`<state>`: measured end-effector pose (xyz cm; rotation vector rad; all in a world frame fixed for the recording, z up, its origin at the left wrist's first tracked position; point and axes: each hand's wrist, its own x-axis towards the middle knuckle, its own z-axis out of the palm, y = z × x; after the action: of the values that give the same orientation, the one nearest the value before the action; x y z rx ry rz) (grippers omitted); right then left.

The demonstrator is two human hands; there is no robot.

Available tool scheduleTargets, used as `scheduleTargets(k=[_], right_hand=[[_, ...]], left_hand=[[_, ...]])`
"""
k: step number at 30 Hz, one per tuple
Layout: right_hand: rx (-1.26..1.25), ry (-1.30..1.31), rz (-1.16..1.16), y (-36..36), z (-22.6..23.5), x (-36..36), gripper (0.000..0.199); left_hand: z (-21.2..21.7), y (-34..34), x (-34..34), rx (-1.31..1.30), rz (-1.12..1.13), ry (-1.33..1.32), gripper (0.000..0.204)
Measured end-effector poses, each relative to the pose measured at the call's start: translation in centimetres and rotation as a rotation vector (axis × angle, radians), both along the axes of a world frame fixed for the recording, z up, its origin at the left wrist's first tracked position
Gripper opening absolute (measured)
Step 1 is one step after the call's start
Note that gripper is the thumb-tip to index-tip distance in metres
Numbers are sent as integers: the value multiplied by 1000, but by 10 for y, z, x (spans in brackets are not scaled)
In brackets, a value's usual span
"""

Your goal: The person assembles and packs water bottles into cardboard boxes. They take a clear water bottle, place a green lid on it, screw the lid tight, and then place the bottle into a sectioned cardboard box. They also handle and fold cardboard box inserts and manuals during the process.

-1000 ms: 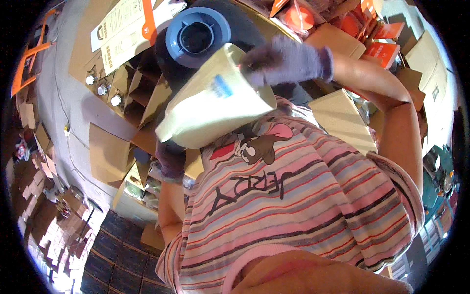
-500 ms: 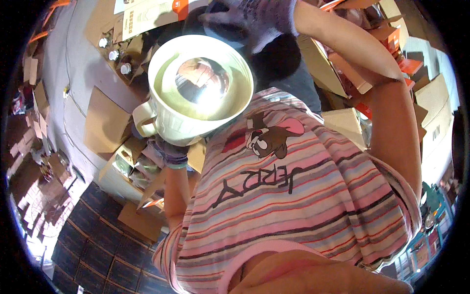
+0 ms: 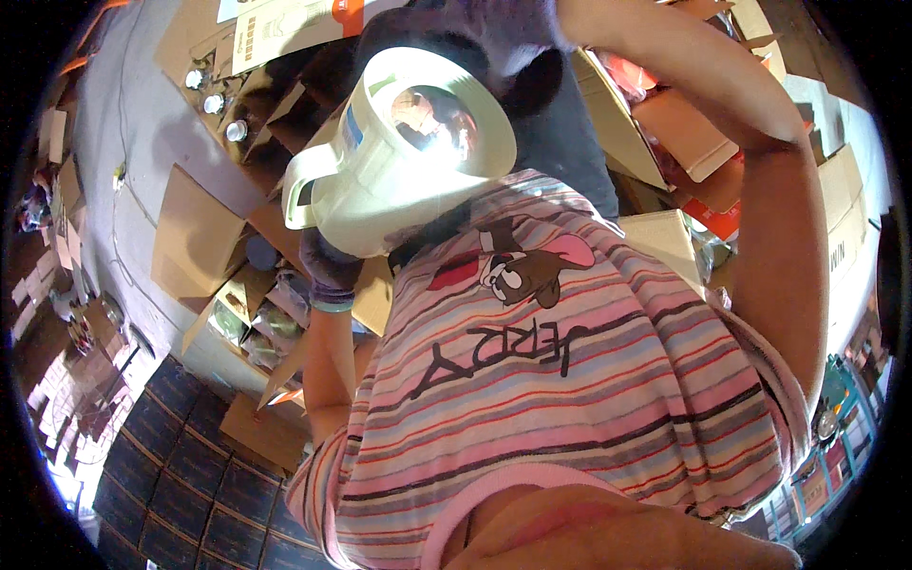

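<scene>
A cream thermos jug is tilted in front of my striped shirt. Its wide end faces up, and a shiny, silvery rounded surface shows inside the rim. The loop handle points left. My left hand, in a dark purple glove, holds the jug from below at the left; the fingers are hidden behind it. Beyond the jug's far side is my gloved right hand, in shadow near the top edge. Its fingers are dark and blurred, so I cannot make out their shape or whether they hold anything.
A divided carton with white-capped things stands at the far left. Closer, an open carton holds wrapped pieces. Another carton with red and orange packaging lies at the right. Dark boxes are stacked at the lower left.
The jug has tipped further to the right and moved slightly up, showing more of its side and handle. My left hand rose with it. My right hand shifted up and right.
</scene>
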<state>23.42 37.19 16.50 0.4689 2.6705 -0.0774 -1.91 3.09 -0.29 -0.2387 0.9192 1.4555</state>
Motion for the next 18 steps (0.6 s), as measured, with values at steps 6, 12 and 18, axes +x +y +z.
scheduleTargets(k=[6, 12, 18], right_hand=[[-1107, 729, -217, 29, 24, 41, 122], [-727, 766, 205, 4, 6, 50, 132], [-729, 907, 263, -7, -1, 46, 125]], left_hand=[[19, 10, 2, -76, -72, 58, 55], [6, 9, -14, -129, -138, 80, 52], [9, 12, -14, -127, -92, -21, 51]])
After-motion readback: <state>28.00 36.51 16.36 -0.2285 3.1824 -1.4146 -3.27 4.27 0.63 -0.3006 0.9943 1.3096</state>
